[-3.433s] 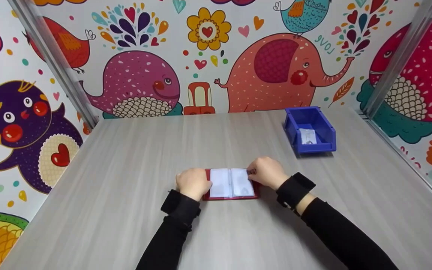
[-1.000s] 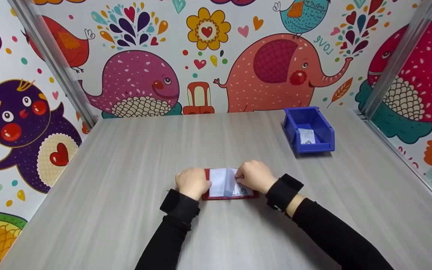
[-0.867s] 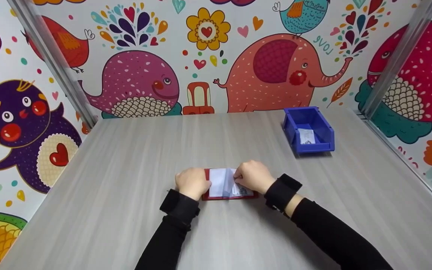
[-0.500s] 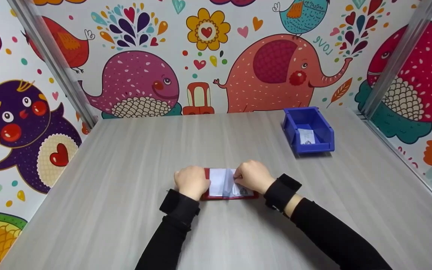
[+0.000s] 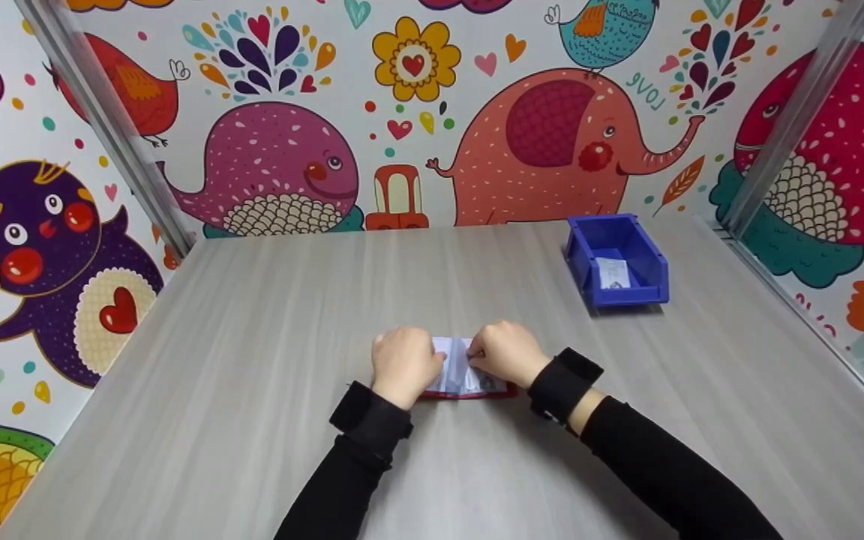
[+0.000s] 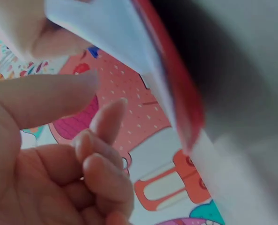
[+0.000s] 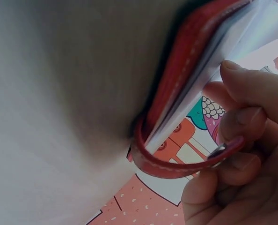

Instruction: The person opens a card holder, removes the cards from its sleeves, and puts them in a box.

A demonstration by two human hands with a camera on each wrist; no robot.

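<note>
A small red card holder (image 5: pixel 469 396) lies spread on the table, its clear sleeves holding white inserts. My right hand (image 5: pixel 511 352) pinches a page (image 5: pixel 471 377) of it between thumb and forefinger, lifted off the right side. In the right wrist view, the red snap strap (image 7: pixel 171 168) loops out against the curled fingers of that hand. Over the left half hovers my left hand (image 5: pixel 406 364), covering most of that side in the head view. The left wrist view shows its thumb (image 6: pixel 59 96) apart from the loosely bent fingers, with nothing between them, beside the holder's red edge (image 6: pixel 183 103).
At the back right of the wood-grain table (image 5: pixel 289 315) stands a blue bin (image 5: pixel 631 295) with a white packet (image 5: pixel 613 273) inside. Panels (image 5: pixel 409 127) printed with cartoon animals and metal posts (image 5: pixel 113 124) border the table.
The right hand has drawn the page leftward from the right edge, then stayed still. My left hand has let go of the holder's left edge and moved right, over the left page.
</note>
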